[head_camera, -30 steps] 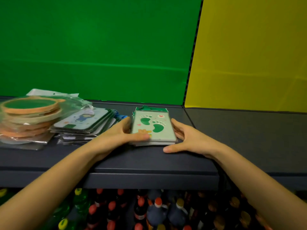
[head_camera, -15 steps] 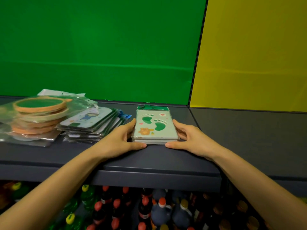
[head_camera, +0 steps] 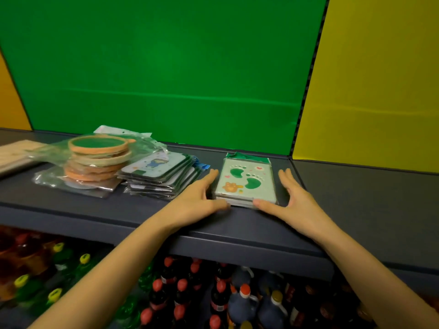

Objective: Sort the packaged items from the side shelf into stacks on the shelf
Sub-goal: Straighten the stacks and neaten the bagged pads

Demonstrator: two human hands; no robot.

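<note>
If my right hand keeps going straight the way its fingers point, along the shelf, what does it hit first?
Probably nothing on the shelf: the right hand points back alongside the footprint pack stack, toward the green back panel. Depth is hard to judge, so it may brush the stack's right edge.

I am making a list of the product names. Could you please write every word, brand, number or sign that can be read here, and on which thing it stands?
No text can be read.
Footprint packs: only pictures (green footprints, a heart, an orange paw).
Cartoon-figure packs: a drawing, no words legible.
Bottles below the shelf: labels too blurred to read.
</note>
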